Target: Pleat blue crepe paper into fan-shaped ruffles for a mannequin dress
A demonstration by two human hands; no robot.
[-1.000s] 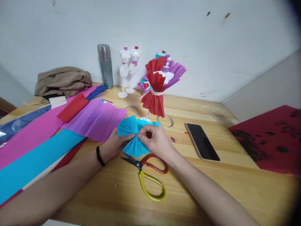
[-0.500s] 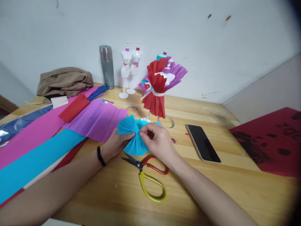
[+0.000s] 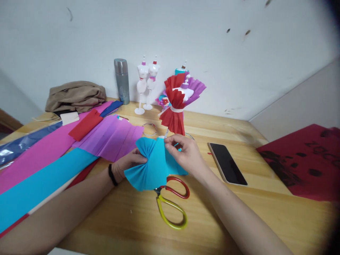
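Wood counter (image 3: 127, 230) against a pale wall (image 3: 79, 42): blue paper partly pleated, both hands on it.
Scissors (image 3: 159, 197) nearest, blades hidden by the blue paper (image 3: 155, 166), which is held up just beyond the handles. Left hand (image 3: 129, 162), left of the scissors, pinches the gathered folds; right hand (image 3: 187, 150), beyond the red handle, is narrow, fingertips seemingly nipping the paper's far edge. Judging progress: fan gathered at the left end, right stretch smooth, no tie visible on the gather, so shaping looks unfinished and securing not done. Phone (image 3: 227, 163) right of the scissors. Well beyond the scissors, a red paper outfit (image 3: 172, 122) sits banded on a stand; farther, two white dress forms (image 3: 142, 72) wear only small bands.
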